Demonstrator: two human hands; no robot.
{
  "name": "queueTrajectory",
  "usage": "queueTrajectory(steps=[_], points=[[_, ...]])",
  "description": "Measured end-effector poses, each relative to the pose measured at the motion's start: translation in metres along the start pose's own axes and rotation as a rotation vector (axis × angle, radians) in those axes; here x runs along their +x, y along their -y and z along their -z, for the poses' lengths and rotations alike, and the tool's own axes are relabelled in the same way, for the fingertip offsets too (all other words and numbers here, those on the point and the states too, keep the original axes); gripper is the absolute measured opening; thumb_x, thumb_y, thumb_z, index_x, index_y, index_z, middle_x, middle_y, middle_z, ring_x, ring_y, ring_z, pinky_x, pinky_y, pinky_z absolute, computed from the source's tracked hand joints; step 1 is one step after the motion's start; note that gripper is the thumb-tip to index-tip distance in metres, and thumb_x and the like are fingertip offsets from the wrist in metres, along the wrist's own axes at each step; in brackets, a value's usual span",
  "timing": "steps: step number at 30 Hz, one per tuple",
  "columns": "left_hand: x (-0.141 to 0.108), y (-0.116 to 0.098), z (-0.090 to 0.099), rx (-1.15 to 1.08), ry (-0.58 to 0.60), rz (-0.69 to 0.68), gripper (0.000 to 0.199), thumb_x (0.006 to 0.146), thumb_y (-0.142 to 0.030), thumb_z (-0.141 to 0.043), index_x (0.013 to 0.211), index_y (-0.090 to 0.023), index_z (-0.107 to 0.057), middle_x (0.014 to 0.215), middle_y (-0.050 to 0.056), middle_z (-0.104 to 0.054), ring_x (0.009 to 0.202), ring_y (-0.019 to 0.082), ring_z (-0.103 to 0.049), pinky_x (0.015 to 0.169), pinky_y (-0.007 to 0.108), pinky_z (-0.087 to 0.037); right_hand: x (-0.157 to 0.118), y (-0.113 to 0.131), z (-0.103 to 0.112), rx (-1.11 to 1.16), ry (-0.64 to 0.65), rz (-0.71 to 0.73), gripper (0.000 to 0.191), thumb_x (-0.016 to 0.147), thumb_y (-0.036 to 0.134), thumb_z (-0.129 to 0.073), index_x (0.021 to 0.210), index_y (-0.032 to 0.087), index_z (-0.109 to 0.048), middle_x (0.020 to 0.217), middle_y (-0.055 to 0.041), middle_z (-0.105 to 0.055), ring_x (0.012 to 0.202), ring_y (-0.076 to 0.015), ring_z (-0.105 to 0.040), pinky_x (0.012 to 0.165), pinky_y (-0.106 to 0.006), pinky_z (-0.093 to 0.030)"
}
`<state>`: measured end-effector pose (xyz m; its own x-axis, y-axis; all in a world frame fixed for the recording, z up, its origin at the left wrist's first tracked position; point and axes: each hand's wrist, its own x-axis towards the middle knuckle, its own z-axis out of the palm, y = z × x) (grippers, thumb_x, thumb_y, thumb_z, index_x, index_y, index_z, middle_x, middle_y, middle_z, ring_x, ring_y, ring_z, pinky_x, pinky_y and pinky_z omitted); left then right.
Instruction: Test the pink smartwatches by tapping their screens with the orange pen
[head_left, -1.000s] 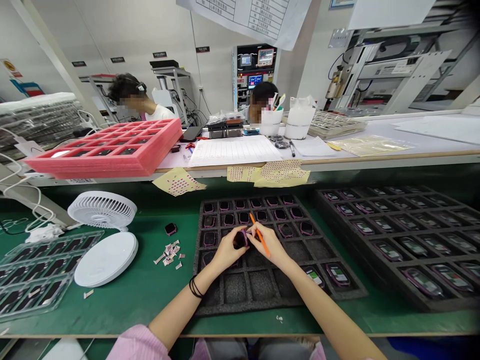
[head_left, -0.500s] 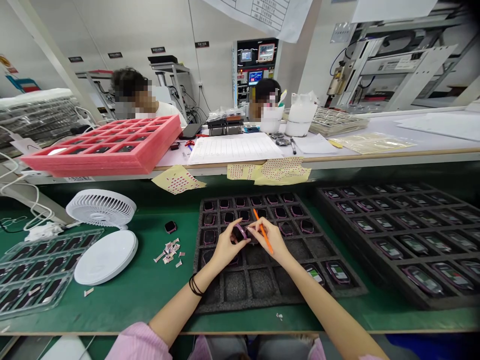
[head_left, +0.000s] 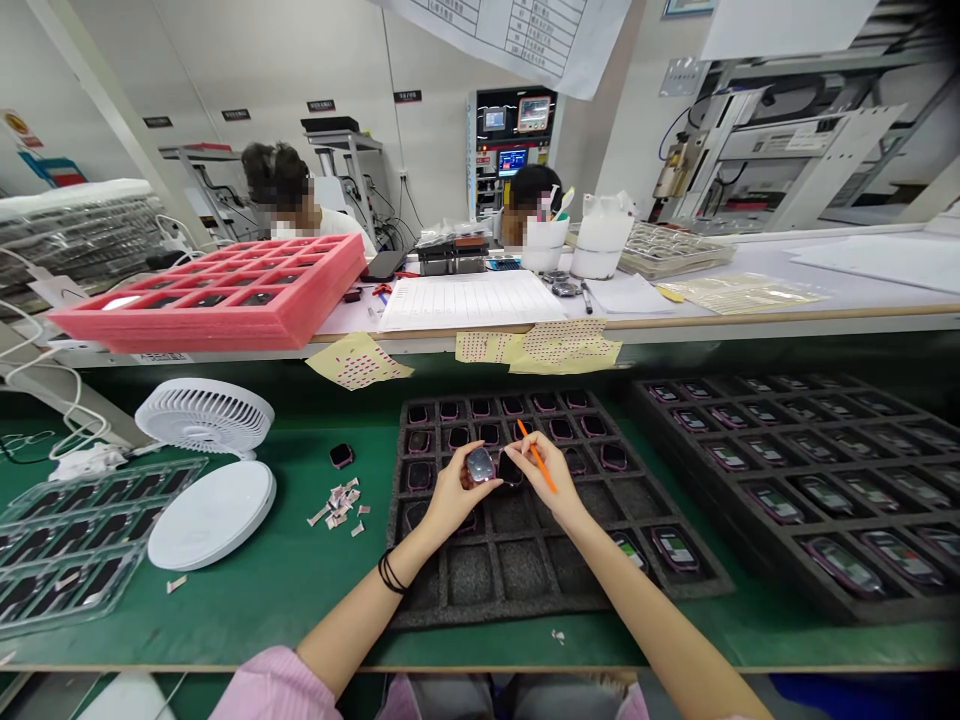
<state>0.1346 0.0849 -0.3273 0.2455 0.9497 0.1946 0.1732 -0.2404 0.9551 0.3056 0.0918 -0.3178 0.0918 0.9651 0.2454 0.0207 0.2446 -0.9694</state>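
Note:
Between the thumb and fingers of my left hand (head_left: 454,492) is a watch case (head_left: 480,465), its pale, shiny face turned toward me. An orange stick (head_left: 536,455) slants up out of my right hand (head_left: 551,478), whose fingertips are pinched close to the right of the case. Both hands are over a black foam tray (head_left: 469,575), which holds dark-faced watches in many of its pockets. One more watch (head_left: 340,455) lies on the green mat to the left of the tray, above a scatter of small paper-like pieces (head_left: 341,503).
A second black foam tray (head_left: 784,572) with watches lies at the right. At the left are a white fan (head_left: 210,515) and clear trays (head_left: 112,580). A pink foam tray (head_left: 300,325) sits on the shelf. Two people are beyond the shelf.
The watch case in my left hand has turned from edge-on to show its flat, shiny face. My right hand and the orange stick have shifted slightly right.

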Motion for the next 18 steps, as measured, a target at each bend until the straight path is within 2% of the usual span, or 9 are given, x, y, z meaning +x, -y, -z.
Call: queueTrajectory(steps=[4,11,18], points=[[0.001,0.002,0.000,0.038,0.007,0.009,0.059,0.072,-0.027,-0.072,0.126,-0.016,-0.050,0.083,0.002,-0.062,0.065,0.011,-0.058,0.057,0.022,-0.048,0.001,-0.003,0.001,0.022,0.034,-0.020,0.041,0.067,0.053,-0.073,0.070,0.024,-0.044,0.079,-0.0047,-0.069,0.074,-0.0214,-0.066,0.074,-0.036,-0.051],[0.001,0.004,0.000,0.053,-0.011,0.000,0.058,0.076,-0.026,-0.065,0.130,-0.016,-0.046,0.091,0.005,-0.063,0.066,0.011,-0.057,0.057,0.021,-0.045,0.001,-0.011,0.001,0.077,0.084,-0.072,0.042,0.062,0.048,-0.078,0.074,0.024,-0.045,0.091,-0.0064,-0.067,0.078,-0.0205,-0.065,0.072,-0.034,-0.052],[0.000,0.000,0.001,0.075,-0.008,0.012,0.056,0.077,-0.024,-0.063,0.130,-0.015,-0.045,0.087,0.003,-0.061,0.057,0.008,-0.050,0.055,0.021,-0.043,0.001,-0.010,0.001,0.088,0.129,-0.089,0.039,0.063,0.038,-0.078,0.076,0.023,-0.044,0.097,-0.0088,-0.065,0.082,-0.0194,-0.065,0.074,-0.034,-0.050]])
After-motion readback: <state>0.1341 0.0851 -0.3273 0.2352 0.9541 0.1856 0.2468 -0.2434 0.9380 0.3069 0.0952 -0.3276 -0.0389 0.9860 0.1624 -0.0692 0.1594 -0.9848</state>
